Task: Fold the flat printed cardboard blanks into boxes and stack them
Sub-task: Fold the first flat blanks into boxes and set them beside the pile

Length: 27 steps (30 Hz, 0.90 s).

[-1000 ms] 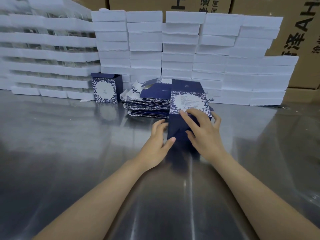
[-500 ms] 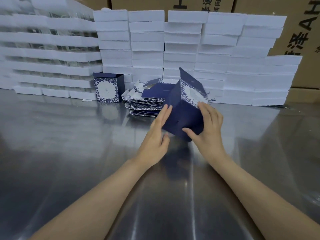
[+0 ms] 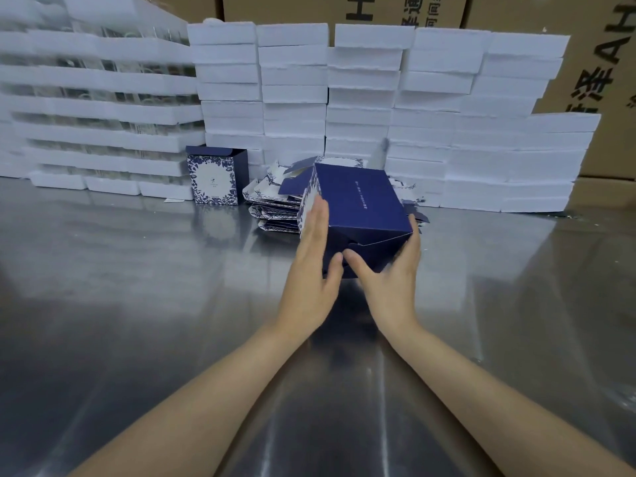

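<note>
The brown cartons [image 3: 585,63] at the back carry large black print: "H" and Chinese characters on 1, "AH" and more characters on another, all cut off by the frame edge. The navy box [image 3: 361,204] held over the bench [image 3: 137,304] has a thin line of pale print across its upper face, too small to read.

The left hand [image 3: 315,266] lies flat against the box's left, leaf-patterned side, fingers straight and together, thumb on the near end. The right hand [image 3: 392,270] cups the right lower corner, fingers curled under the box, thumb pressing the near-end flaps, which show a slanted seam.

Half a second ago the box was tilted up on a corner with its top flap open; now it lies more level, near end toward the person, and the left hand has moved from its edge to its side.

Behind the box lies the pile of flat blanks [image 3: 275,204]; left of that stands 1 finished box [image 3: 215,177], top flap up. Behind it rise stacks of white foam trays [image 3: 361,98].
</note>
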Motion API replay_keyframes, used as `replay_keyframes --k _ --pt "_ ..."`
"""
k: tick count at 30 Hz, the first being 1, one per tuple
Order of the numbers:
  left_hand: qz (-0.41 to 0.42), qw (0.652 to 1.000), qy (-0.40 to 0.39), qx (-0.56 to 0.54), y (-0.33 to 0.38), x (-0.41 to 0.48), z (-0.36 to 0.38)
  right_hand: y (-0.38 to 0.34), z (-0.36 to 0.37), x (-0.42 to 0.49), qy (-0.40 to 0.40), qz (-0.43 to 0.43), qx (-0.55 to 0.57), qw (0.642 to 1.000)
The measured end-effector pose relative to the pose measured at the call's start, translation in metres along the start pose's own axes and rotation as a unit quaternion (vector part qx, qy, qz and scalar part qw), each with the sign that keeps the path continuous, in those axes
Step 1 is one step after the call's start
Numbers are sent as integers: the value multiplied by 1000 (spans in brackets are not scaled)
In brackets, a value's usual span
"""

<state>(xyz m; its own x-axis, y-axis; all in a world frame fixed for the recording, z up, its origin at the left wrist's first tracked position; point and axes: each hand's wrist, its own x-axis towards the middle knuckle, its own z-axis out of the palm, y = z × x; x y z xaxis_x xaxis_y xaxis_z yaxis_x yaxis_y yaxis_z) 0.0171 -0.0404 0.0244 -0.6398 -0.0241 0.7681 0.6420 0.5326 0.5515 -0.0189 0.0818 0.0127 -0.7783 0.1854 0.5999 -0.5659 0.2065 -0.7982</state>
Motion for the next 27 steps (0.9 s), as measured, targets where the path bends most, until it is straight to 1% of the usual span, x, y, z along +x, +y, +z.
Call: replay_keyframes --k 4,6,8,9,11,13,23,25,27 --pt "35 999 -32 9 -4 -2 1 0 -4 6 27 11 2 1000" --pt "16 999 -37 -21 -7 -3 0 0 -6 8 41 28 4 999" --pt "-10 999 -23 -40 -9 -3 1 1 -7 8 47 37 -3 998" --pt "-9 999 -16 -29 -10 -2 2 1 -7 8 50 36 -9 998" --pt "21 1000 -5 8 -13 -2 2 0 -6 8 57 34 -24 998" --pt "36 999 1 21 -15 -1 1 0 -6 8 63 36 -32 997" --pt "54 997 3 52 -11 -3 3 -1 -10 10 90 60 -48 993" --pt "35 999 12 32 -9 -3 2 0 -10 9 76 49 -34 995" --pt "2 1000 17 -23 -8 -2 1 2 -10 8 56 34 -7 998"
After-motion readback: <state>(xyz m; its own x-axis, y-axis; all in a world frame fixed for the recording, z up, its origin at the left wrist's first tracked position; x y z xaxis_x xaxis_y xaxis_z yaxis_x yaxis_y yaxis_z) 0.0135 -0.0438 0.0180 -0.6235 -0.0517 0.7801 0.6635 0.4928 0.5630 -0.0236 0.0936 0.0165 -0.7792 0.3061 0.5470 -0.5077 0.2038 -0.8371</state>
